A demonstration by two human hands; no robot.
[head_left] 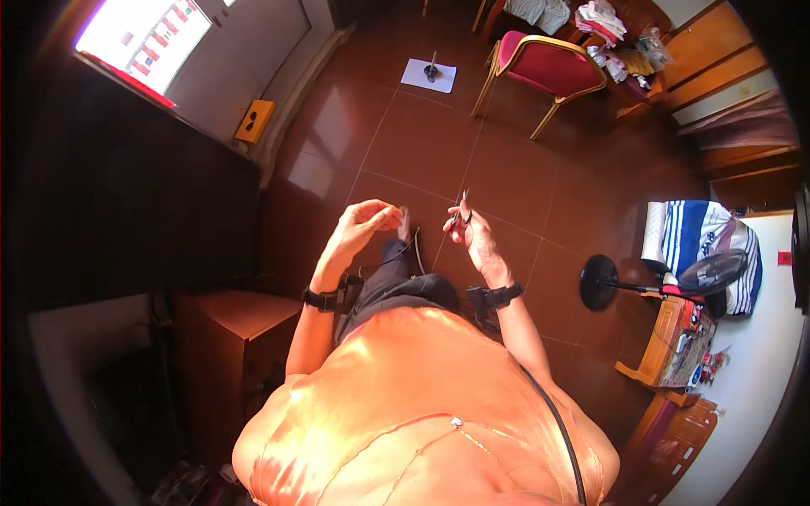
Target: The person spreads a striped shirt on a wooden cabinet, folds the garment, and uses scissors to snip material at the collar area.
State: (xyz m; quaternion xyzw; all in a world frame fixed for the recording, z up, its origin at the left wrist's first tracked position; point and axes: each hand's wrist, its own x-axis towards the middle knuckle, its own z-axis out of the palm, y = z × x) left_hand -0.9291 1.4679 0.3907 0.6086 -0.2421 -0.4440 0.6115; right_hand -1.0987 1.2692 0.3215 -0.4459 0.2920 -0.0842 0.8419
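My right hand is raised in front of me and grips a small pair of scissors, blades pointing up. My left hand is held up beside it with fingertips pinched together; what it pinches is too small to tell, perhaps a thread. Both wrists wear black bands. Orange shiny cloth covers my front and lap. A foot shows just beyond my left hand.
A red chair with a gold frame stands far ahead, a white sheet with a dark object beside it on the brown tiled floor. A standing fan and a striped bundle are at right. A wooden cabinet is at left.
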